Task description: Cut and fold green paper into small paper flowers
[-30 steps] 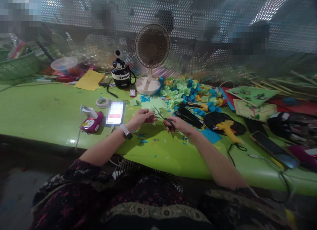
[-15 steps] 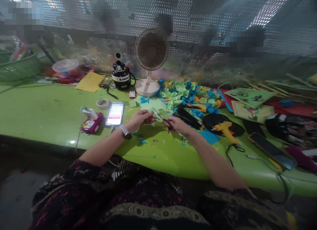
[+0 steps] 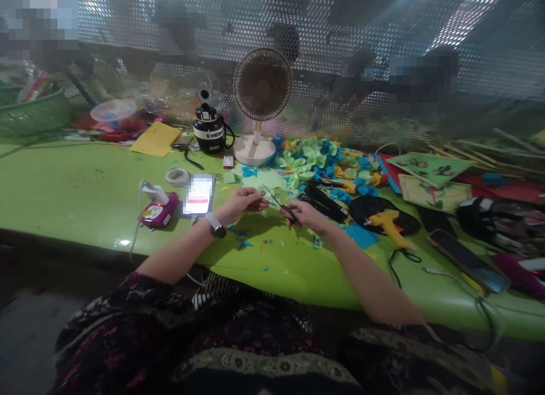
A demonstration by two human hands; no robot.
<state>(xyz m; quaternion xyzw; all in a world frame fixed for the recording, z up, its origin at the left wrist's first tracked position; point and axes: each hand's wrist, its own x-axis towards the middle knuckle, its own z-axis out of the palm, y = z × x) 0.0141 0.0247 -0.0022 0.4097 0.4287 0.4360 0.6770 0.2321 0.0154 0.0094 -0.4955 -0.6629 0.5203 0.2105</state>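
My right hand (image 3: 301, 213) is closed round the dark handles of a pair of scissors (image 3: 286, 209), whose blades point up and left toward my other hand. My left hand (image 3: 248, 201), with a watch on its wrist, is closed in a pinch; a small pale green piece of paper seems to show at its fingertips, though most of it is hidden. Behind both hands lie flat light green paper (image 3: 269, 180) and a heap of green, blue and yellow paper flowers (image 3: 313, 159). Small paper scraps (image 3: 246, 244) are scattered on the green table below the hands.
Left of my hands are a lit phone (image 3: 198, 195), a purple power socket (image 3: 159, 211) and a tape roll (image 3: 176, 177). A fan (image 3: 258, 151) and black flask (image 3: 208, 135) stand behind. To the right lie a black stapler (image 3: 324, 202), a yellow glue gun (image 3: 389, 225) and a dark phone (image 3: 468, 259).
Hardly anything differs. Both hands and the scissors stay in nearly the same place, and the view has shifted very slightly.
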